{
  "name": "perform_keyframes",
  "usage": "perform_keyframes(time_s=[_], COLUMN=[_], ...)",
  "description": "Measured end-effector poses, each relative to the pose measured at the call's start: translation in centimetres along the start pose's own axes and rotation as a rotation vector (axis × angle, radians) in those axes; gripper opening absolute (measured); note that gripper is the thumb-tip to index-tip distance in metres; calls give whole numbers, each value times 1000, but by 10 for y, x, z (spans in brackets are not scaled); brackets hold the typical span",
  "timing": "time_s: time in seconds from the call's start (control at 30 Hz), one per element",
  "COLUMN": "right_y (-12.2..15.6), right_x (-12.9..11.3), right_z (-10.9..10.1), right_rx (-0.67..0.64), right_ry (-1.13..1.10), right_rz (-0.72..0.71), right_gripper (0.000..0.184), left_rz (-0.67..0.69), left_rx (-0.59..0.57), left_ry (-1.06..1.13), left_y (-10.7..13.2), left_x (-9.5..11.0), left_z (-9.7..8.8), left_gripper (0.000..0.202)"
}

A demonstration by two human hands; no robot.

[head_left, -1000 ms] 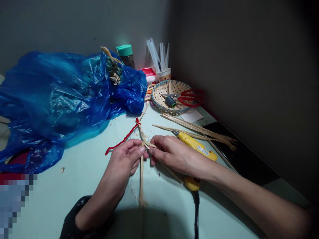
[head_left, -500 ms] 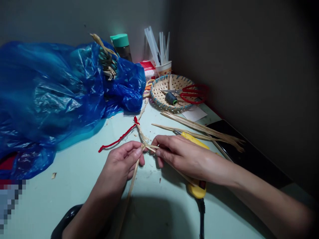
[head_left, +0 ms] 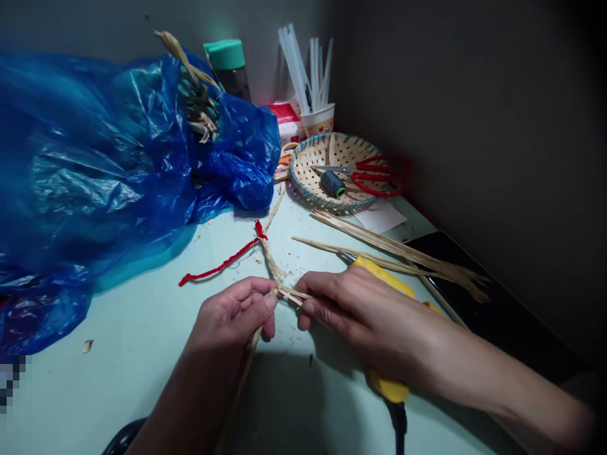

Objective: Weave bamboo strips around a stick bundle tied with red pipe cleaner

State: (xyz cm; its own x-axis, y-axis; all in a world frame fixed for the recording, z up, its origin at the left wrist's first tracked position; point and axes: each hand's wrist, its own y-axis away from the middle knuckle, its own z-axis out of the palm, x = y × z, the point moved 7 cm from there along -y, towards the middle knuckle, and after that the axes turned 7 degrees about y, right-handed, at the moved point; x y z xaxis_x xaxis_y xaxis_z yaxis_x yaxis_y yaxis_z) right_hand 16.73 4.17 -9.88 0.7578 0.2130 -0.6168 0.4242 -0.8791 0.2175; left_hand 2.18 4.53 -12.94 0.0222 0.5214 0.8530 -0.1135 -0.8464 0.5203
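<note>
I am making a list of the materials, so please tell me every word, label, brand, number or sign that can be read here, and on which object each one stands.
No text can be read with certainty.
Red-and-white box: small marks that look like printing, too blurred to read.
Paper cup: a small coloured print; any letters in it are too small to read.

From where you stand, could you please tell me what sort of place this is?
It looks like a small handcraft corner: a straw-coloured braid ends in loose strands, and red-handled scissors and a thread spool lie in a woven basket.
</note>
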Motion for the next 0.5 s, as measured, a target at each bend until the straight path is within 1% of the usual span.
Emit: perform_keyframes(time_s=[0.07, 0.17, 0.3, 0.4, 0.5], right_y=[0, 1, 1, 2, 4], right_x=[1, 1, 4, 8, 7], right_z=[1, 4, 10, 16, 14], right_rx=[0, -3, 23, 7, 16], right_ry=[16, -19, -54, -60, -72], right_rz=[24, 41, 69, 95, 121], right_gripper=[27, 32, 31, 29, 30], left_rz=[-9, -63, -134, -150, -128], left_rx=[31, 68, 81, 85, 58], left_ry=[21, 75, 172, 157, 118], left_y=[0, 2, 6, 7, 7], left_x=[0, -2, -3, -4, -3], left_z=[0, 1, 3, 2, 2], left_gripper=[30, 29, 28, 30, 36])
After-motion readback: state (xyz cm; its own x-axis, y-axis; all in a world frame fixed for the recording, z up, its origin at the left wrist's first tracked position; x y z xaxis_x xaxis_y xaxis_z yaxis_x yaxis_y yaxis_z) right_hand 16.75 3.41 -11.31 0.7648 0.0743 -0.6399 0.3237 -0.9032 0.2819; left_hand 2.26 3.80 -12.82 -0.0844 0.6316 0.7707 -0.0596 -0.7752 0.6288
